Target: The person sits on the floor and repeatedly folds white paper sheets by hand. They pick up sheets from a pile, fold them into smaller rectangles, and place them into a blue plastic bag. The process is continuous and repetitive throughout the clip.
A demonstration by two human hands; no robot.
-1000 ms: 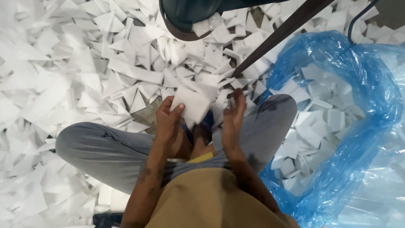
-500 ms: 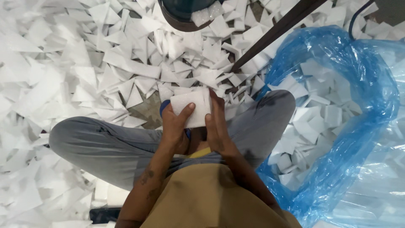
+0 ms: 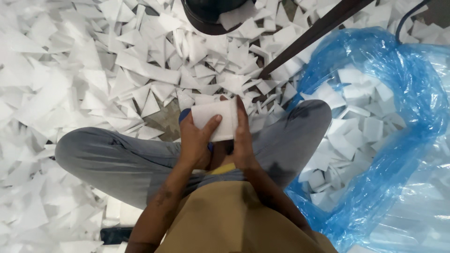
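I sit cross-legged in grey trousers on a floor covered with white foam offcuts (image 3: 140,70). Both hands hold a white rectangular foam stack (image 3: 216,119) above my lap. My left hand (image 3: 197,140) grips its left and lower side, thumb across the top face. My right hand (image 3: 242,136) presses flat against its right edge, fingers pointing away from me. A blue object shows just under the left hand's fingers; I cannot tell what it is.
A large blue plastic bag (image 3: 403,93) lies open at my right, holding white foam pieces (image 3: 356,126). A dark round object (image 3: 211,14) sits at the top edge. A dark slanted bar (image 3: 309,37) runs from the upper right towards my knee.
One second ago my hands were apart, the left lifting a white piece. They have since closed together on the white stack and squared it up between them.
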